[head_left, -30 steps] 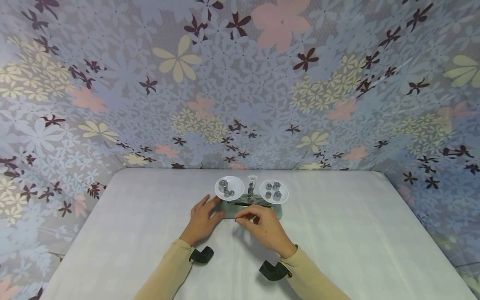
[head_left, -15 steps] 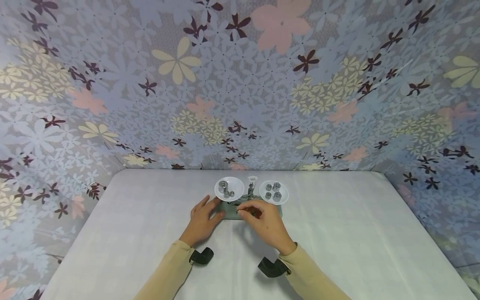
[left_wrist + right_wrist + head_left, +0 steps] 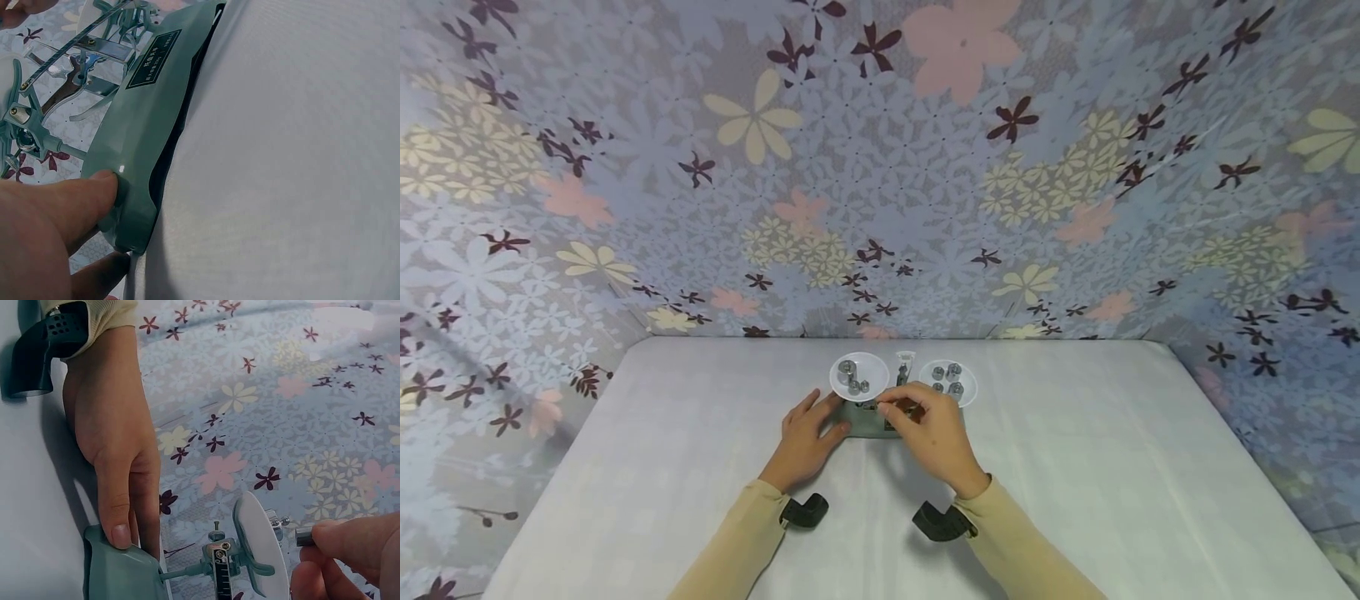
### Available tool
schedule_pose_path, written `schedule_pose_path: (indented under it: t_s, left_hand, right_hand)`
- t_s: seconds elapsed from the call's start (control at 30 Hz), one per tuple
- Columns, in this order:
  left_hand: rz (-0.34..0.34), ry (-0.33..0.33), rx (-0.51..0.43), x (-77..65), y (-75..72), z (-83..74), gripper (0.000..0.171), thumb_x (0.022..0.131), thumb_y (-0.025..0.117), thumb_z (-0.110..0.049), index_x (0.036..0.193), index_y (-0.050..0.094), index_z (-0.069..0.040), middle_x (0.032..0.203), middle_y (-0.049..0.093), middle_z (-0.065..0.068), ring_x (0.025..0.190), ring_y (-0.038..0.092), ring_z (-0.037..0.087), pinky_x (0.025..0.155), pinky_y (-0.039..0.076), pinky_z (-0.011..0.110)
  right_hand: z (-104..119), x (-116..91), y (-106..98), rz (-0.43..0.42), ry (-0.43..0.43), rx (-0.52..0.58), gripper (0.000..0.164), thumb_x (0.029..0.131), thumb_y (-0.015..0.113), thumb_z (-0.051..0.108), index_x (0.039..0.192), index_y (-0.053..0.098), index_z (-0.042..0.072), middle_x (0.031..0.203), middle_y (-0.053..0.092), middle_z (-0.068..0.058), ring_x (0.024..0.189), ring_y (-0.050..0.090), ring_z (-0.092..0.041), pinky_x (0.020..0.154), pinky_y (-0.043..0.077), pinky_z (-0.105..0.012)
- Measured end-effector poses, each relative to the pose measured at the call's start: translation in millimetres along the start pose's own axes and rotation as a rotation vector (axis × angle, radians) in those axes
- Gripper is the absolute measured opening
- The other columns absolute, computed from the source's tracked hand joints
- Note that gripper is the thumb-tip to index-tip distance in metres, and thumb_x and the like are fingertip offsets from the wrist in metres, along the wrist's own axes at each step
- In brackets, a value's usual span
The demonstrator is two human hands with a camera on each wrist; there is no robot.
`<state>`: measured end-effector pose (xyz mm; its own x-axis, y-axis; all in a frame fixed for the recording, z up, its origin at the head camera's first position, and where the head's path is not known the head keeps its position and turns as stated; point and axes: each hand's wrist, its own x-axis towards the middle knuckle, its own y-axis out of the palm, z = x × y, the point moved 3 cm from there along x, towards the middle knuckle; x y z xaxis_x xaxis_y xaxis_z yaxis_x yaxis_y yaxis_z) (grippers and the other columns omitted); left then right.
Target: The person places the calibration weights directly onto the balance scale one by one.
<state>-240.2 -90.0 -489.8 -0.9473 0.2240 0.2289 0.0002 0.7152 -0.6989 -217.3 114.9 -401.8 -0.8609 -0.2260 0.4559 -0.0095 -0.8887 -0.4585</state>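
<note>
- Fingertips (image 3: 331,536) of your right hand (image 3: 936,437) are curled together and pinch a small metal weight (image 3: 304,536), held in the air above the middle of the balance scale (image 3: 880,417); your left hand (image 3: 803,442) lies with fingers nearly straight, thumb pressed flat against the near left end of the scale's green base (image 3: 134,144), gripping nothing
- White table (image 3: 1075,467): the scale stands toward its far middle, close to the flowered backdrop (image 3: 880,167), and your two hands reach to it from the near side
- Scale itself: it sits square and steadied by your left hand, so the setting-up looks done
- Left pan (image 3: 859,375), to the left of the scale's centre post: it already carries a few metal weights
- Right pan (image 3: 951,383), to the right of that post and partly behind your right hand: it carries several weights too, so loading is well along on both sides
- Pinched weight: from these views you cannot tell which pan it belongs to; the wrist view shows it just beside the rim of a white pan. I judge what remains is dealing with this one piece and then reading the balance, whose pointer is too small to make out
</note>
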Motion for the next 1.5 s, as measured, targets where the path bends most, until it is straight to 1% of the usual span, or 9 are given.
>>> schedule_pose_path:
  t_s: [0.17, 0.33, 0.53, 0.77, 1.0, 1.07, 1.2, 1.5]
  left_hand:
    - [-0.01, 0.005, -0.005, -0.6, 0.9, -0.8, 0.051, 0.099, 0.062, -0.025, 0.145, 0.052, -0.003, 0.149, 0.052, 0.015, 0.146, 0.028, 0.044, 0.115, 0.016, 0.065]
    - [-0.005, -0.003, -0.005, -1.7, 2.0, -1.1, 0.051, 0.099, 0.061, -0.025, 0.146, 0.052, -0.004, 0.15, 0.051, 0.014, 0.146, 0.027, 0.044, 0.115, 0.016, 0.066]
    - [-0.003, -0.01, -0.01, -2.1, 3.4, -0.6, 0.052, 0.1, 0.06, -0.026, 0.147, 0.051, -0.006, 0.152, 0.049, 0.013, 0.147, 0.026, 0.044, 0.116, 0.014, 0.065]
    - [-0.003, -0.018, -0.007, -3.0, 5.4, -0.5, 0.053, 0.1, 0.06, -0.027, 0.147, 0.051, -0.006, 0.151, 0.049, 0.012, 0.147, 0.026, 0.043, 0.117, 0.014, 0.064]
    - [-0.006, -0.02, -0.005, -5.2, 5.9, -1.2, 0.052, 0.1, 0.061, -0.026, 0.147, 0.051, -0.005, 0.151, 0.049, 0.013, 0.147, 0.026, 0.043, 0.117, 0.014, 0.064]
    - [-0.008, -0.019, -0.006, -5.4, 5.3, -1.5, 0.052, 0.1, 0.061, -0.026, 0.146, 0.051, -0.005, 0.151, 0.049, 0.013, 0.147, 0.026, 0.043, 0.116, 0.014, 0.065]
    - [-0.003, -0.021, -0.006, -5.0, 4.1, -2.3, 0.052, 0.1, 0.06, -0.026, 0.147, 0.051, -0.006, 0.151, 0.049, 0.013, 0.148, 0.025, 0.043, 0.117, 0.014, 0.065]
    - [0.001, -0.019, -0.001, -6.8, 4.9, -2.0, 0.053, 0.1, 0.06, -0.026, 0.147, 0.051, -0.004, 0.151, 0.049, 0.013, 0.147, 0.026, 0.043, 0.117, 0.014, 0.064]
  right_hand:
    - [1.5, 2.3, -0.8, -0.032, -0.029, -0.033, 0.007, 0.094, 0.073, 0.015, 0.099, 0.078, 0.013, 0.086, 0.069, 0.007, 0.071, 0.062, -0.007, 0.06, 0.051, -0.024]
    - [2.4, 3.3, -0.2, -0.057, -0.051, -0.06, 0.006, 0.094, 0.073, 0.015, 0.098, 0.078, 0.014, 0.085, 0.068, 0.008, 0.068, 0.06, -0.006, 0.059, 0.05, -0.024]
    - [1.9, 6.4, 1.0, -0.086, -0.086, -0.106, 0.007, 0.094, 0.073, 0.014, 0.098, 0.078, 0.013, 0.083, 0.067, 0.007, 0.067, 0.056, -0.007, 0.056, 0.047, -0.024]
    - [0.4, 11.2, 2.7, -0.128, -0.157, -0.136, 0.007, 0.093, 0.073, 0.011, 0.098, 0.078, 0.011, 0.086, 0.07, 0.002, 0.07, 0.058, -0.009, 0.055, 0.046, -0.024]
    - [1.0, 14.2, 4.9, -0.164, -0.202, -0.161, 0.007, 0.093, 0.072, 0.009, 0.098, 0.078, 0.008, 0.089, 0.071, 0.0, 0.07, 0.057, -0.01, 0.051, 0.042, -0.024]
    - [1.5, 15.0, 6.0, -0.174, -0.212, -0.17, 0.007, 0.093, 0.072, 0.008, 0.098, 0.078, 0.009, 0.09, 0.071, -0.001, 0.071, 0.058, -0.01, 0.051, 0.042, -0.025]
    - [0.6, 16.9, 8.5, -0.187, -0.215, -0.193, 0.007, 0.093, 0.073, 0.009, 0.098, 0.078, 0.01, 0.091, 0.072, -0.001, 0.071, 0.059, -0.01, 0.053, 0.042, -0.026]
    - [-2.6, 18.7, 12.9, -0.181, -0.203, -0.239, 0.008, 0.092, 0.074, 0.009, 0.098, 0.078, 0.009, 0.087, 0.071, -0.001, 0.069, 0.059, -0.011, 0.055, 0.043, -0.027]
